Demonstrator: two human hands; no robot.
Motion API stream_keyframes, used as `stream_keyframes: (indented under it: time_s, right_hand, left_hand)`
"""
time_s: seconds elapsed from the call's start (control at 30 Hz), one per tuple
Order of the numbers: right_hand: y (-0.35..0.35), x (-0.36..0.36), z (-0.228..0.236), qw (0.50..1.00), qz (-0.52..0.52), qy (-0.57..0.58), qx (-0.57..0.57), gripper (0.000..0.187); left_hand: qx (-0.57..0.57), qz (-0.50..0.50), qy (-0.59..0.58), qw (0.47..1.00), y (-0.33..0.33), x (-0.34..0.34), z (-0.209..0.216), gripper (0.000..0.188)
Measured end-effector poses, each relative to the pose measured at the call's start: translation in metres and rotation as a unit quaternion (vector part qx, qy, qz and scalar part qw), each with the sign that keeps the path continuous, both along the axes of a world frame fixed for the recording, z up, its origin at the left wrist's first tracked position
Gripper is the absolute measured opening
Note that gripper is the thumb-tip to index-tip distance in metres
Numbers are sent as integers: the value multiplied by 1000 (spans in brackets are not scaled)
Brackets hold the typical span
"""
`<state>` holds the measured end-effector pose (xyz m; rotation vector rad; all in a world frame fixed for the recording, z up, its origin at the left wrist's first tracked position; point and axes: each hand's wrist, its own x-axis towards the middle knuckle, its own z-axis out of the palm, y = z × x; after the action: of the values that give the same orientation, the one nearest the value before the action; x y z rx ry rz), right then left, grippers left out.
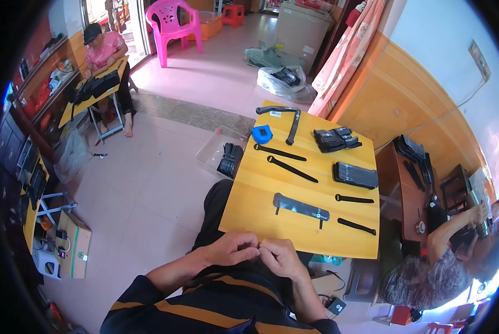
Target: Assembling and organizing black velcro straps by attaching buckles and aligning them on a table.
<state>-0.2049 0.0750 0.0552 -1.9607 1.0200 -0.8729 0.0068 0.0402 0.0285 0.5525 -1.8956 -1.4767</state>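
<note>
My left hand (232, 248) and my right hand (283, 258) meet at the near edge of the yellow table (248, 218). Both have their fingers pinched together, and a tiny dark bit shows between them, too small to name. Just beyond them lies a flat grey strip (300, 207) with a thin black tab at each end. To its right are two short black straps, a farther strap (354, 199) and a nearer strap (357, 226). Two longer black straps, a first strap (280, 153) and a second strap (292, 168), lie farther left.
Farther back on the table are a blue tape measure (262, 134), a bent dark strap (295, 122), a banded black bundle (337, 140) and a grey-black stack (355, 175). A clear bin (209, 154) stands left of the table. One person (424, 281) sits at right; another (103, 49) works far left.
</note>
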Motion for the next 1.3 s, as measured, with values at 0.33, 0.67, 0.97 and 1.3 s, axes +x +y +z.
stream_keyframes:
  time_s: [0.33,0.67,0.97,1.3]
  right_hand:
    - [8,4,-22,998,-30,-47,-24,18]
    - [10,10,-24,973,-48,-164,154,30]
    - [6,5,-35,954,-7,-230,190,34]
    - [20,6,-19,941,-43,-231,245,32]
  left_hand:
    - [-84,59,-16,995,2,-6,1,16]
    - [27,97,66,993,4,-15,13,15]
    - [-88,100,28,991,-1,-19,22,17]
    - [-121,99,23,987,3,-21,18,15]
